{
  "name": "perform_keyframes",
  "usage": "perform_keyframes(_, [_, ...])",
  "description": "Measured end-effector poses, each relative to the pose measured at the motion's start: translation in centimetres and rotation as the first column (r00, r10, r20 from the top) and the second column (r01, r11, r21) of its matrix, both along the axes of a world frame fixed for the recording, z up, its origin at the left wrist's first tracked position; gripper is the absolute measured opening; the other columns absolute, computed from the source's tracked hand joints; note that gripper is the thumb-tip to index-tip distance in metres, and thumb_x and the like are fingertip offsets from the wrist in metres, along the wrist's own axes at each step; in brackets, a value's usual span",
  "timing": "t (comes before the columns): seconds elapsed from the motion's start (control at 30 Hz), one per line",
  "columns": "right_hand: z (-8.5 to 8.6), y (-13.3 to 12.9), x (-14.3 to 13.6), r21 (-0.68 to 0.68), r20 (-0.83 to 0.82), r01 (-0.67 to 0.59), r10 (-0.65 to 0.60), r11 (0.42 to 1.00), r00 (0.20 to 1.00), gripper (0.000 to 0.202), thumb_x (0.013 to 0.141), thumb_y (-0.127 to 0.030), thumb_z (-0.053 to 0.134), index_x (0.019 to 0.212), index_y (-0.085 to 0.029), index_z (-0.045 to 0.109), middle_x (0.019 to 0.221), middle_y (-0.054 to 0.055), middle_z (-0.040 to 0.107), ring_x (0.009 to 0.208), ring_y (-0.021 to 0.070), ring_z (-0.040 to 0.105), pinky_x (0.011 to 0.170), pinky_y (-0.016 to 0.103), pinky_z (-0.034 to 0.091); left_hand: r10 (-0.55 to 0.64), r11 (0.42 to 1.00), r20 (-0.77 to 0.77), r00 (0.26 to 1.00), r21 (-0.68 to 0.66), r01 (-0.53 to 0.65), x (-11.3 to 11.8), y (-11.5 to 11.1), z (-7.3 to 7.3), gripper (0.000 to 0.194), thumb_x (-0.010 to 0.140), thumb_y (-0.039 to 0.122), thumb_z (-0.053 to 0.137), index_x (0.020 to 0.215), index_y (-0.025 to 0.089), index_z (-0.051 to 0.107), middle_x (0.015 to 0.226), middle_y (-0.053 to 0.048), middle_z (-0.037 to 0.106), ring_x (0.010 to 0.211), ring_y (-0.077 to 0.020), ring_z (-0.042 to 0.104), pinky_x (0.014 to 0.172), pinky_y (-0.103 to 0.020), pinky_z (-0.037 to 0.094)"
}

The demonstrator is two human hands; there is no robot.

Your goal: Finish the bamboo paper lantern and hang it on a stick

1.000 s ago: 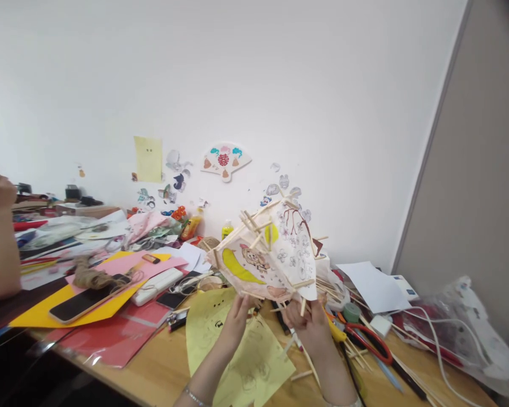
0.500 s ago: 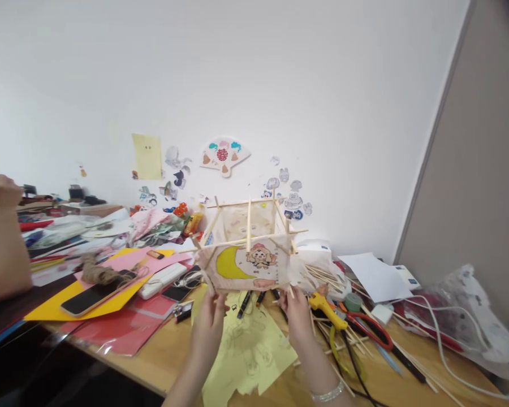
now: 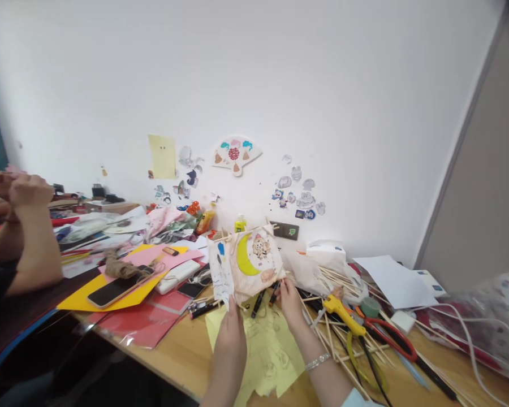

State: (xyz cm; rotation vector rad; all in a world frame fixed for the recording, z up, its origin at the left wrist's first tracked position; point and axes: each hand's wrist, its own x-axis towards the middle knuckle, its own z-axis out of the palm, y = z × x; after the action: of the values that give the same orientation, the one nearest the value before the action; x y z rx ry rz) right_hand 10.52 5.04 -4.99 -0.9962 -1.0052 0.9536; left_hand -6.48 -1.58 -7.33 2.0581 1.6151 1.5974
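A box-shaped lantern frame of thin wooden sticks with drawn paper sides is held up over the table. One side bears a yellow crescent moon and a cartoon figure; the side to its left carries blue and dark marks. My left hand grips its lower left corner, fingers partly hidden behind it. At the lower right corner my right hand pinches the frame. Beneath lies a torn yellow paper with pencil sketches, and dark markers rest on its upper part.
To the right are a yellow glue gun, red-handled scissors, loose sticks and a white cable. Left lie a phone, twine and red sheets. Another person's arm is at far left.
The lantern has tipped and turned, so its open top no longer shows and a left side has come into view. My left hand has turned upright. The view has shifted left.
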Motion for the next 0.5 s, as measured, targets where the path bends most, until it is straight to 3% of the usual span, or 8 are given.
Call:
perform_keyframes(0.17, [-0.6, -0.9, 0.3, 0.034, 0.292, 0.167, -0.169, 0.985, 0.941, 0.024, 0.077, -0.045, 0.052, 0.078, -0.022, 0.052, 0.054, -0.003, 0.054, 0.051, 0.0174, 0.050, 0.049, 0.026, 0.035, -0.027, 0.995, 0.098, 0.995, -0.098, 0.037, -0.5, 0.2, 0.2, 0.054, 0.090, 0.030, 0.032, 0.141, 0.013, 0.027, 0.125, -0.019, 0.056, 0.109, -0.0269, 0.057, 0.085, -0.040, 0.048])
perform_keyframes(0.3, [-0.3, -1.6, 0.6, 0.092, 0.460, 0.209, -0.228, 0.974, 0.858, 0.025, 0.078, -0.045, 0.048, 0.077, -0.021, 0.055, 0.062, 0.002, 0.060, 0.060, 0.0207, 0.056, 0.057, 0.028, 0.038, -0.043, 0.992, 0.048, 0.998, -0.113, 0.048, -1.6, -0.4, 1.3, 0.053, 0.091, 0.029, 0.030, 0.142, 0.017, 0.026, 0.124, -0.017, 0.057, 0.104, -0.0249, 0.059, 0.076, -0.035, 0.050])
perform_keyframes(0.4, [0.0, -2.2, 0.5, 0.115, 0.533, 0.208, -0.237, 0.971, 0.812, 0.028, 0.082, -0.045, 0.043, 0.076, -0.021, 0.056, 0.057, 0.001, 0.059, 0.056, 0.0206, 0.056, 0.055, 0.028, 0.038, -0.044, 0.999, -0.038, 0.998, -0.033, 0.043, -2.8, -1.2, 2.0, 0.050, 0.090, 0.027, 0.031, 0.138, 0.018, 0.036, 0.111, -0.014, 0.061, 0.098, -0.0241, 0.059, 0.076, -0.036, 0.049])
perform_keyframes(0.5, [0.0, -2.6, 0.0, 0.132, 0.562, 0.197, -0.237, 0.972, 0.792, 0.033, 0.086, -0.046, 0.039, 0.076, -0.021, 0.057, 0.051, 0.000, 0.057, 0.048, 0.0192, 0.055, 0.051, 0.027, 0.038, 0.062, 0.997, -0.083, 0.995, 0.040, -0.059, -4.4, -1.6, 2.8, 0.044, 0.089, 0.026, 0.030, 0.126, 0.018, 0.052, 0.101, -0.012, 0.058, 0.093, -0.0234, 0.057, 0.075, -0.037, 0.049])
